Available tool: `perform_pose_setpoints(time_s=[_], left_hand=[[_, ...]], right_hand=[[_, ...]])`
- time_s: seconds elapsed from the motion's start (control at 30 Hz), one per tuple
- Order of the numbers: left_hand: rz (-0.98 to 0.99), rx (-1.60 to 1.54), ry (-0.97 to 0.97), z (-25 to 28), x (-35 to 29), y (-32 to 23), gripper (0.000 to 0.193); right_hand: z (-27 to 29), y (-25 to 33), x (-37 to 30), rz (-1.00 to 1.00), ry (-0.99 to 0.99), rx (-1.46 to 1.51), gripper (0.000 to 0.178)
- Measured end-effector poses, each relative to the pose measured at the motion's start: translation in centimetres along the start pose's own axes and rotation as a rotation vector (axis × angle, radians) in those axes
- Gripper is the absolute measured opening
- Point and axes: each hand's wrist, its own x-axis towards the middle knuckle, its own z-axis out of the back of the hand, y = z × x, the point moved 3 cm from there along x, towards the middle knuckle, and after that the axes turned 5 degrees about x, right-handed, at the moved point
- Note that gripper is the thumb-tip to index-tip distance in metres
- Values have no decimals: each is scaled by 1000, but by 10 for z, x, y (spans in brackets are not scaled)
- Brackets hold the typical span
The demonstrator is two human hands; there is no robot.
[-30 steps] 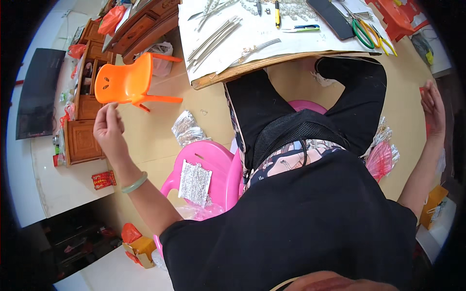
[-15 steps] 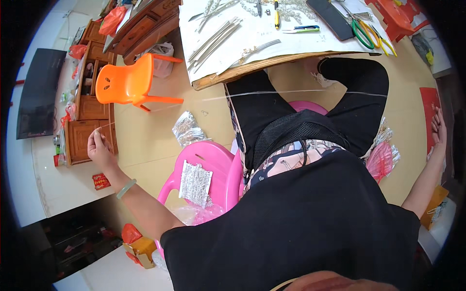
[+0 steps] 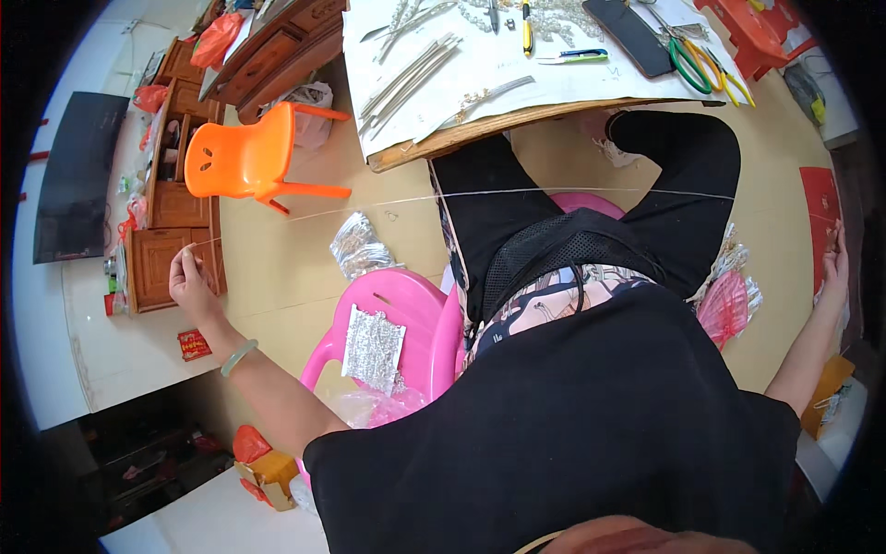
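A long thin pale strand (image 3: 498,192), thread or fine chain, stretches sideways above my lap. Its left end is pinched between the thumb and fingertips of my left hand (image 3: 191,279), which is out at the far left with the arm spread wide. Far out on the right, my right hand (image 3: 834,260) is raised with its fingers drawn together at the strand's other end. The strand grows too faint to follow near that hand. It crosses in front of both black trouser legs and hangs nearly straight, apart from the table.
The table (image 3: 508,125) ahead carries metal strips (image 3: 411,78), scissors (image 3: 690,66), a dark phone (image 3: 629,35) and a cutter (image 3: 577,56). An orange chair (image 3: 245,157) stands left. A pink chair (image 3: 420,305) beside me bears a card wound with silvery chain (image 3: 373,349).
The strand's middle has dropped a little closer to my lap. My right hand has come slightly lower, its fingers closer together. My left hand stays nearly in place, still pinching.
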Motion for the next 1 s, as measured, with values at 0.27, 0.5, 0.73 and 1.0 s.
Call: perform_pose_setpoints(time_s=[0.27,0.5,0.73,1.0], left_hand=[[69,-27,-6,-8,2,7,12],[49,-50,19,-4,7,26,13],[61,-14,19,-1,4,32,13],[79,-17,9,-9,3,33,12]], right_hand=[[3,17,1,-4,87,-114,41],[11,18,-4,47,-98,-152,35],[24,12,12,37,-76,-71,26],[55,19,39,-42,52,29,27]])
